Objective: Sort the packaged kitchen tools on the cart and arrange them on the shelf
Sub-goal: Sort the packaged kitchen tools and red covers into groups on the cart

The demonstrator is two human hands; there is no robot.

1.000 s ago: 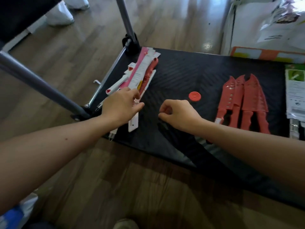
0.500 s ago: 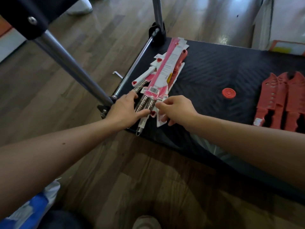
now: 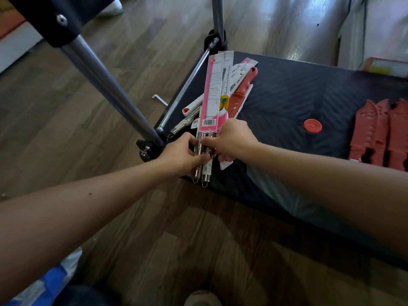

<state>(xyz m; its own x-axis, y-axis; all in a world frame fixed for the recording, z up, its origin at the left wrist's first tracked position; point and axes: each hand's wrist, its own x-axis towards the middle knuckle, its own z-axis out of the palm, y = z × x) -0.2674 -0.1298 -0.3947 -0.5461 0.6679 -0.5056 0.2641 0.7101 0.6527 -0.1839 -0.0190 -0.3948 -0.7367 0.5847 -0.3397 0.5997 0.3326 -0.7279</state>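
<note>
Two steel handles [image 3: 207, 171] | left hand [image 3: 180, 154] grips them | right hand [image 3: 231, 138] pinches them | cart [image 3: 287, 96] corner

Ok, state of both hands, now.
Left hand: grips the steel handles.
Right hand: pinches the same steel handles.

Mid-frame, left hand [image 3: 183, 153] and right hand [image 3: 234, 138] both grip the pink packaged tools [image 3: 212, 91] by their steel handles [image 3: 205, 172] at the cart [image 3: 298, 89] corner.
</note>
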